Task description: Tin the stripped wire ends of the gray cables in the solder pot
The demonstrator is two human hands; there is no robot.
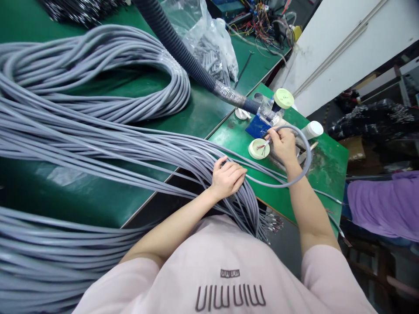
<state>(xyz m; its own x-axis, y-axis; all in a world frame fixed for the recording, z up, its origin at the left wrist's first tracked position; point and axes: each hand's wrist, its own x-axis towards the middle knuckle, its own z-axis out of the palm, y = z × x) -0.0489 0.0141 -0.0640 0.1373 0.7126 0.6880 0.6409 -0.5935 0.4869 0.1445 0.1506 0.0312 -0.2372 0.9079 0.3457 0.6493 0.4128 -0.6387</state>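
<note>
The right hand (284, 143) pinches a round, smooth grey cable (307, 152) near its stripped end, thumb and fingers clamped on it; the rest of that cable bows in a wide loop around the wrist and back toward the other hand. Its thin, splayed red and dark wires (261, 149) lie over a shallow, round, cream-coloured dish (251, 152) on the green tabletop (330, 159); whether they touch its contents, I cannot tell. Just behind stands a small blue box (255, 127), with the end of a dark, ribbed, flexible hose (183, 48) above it. The left hand (229, 178) lies on a thick bundle of long grey cables (176, 152), its fingers together and curved; whether they grip any strand, I cannot tell.
</note>
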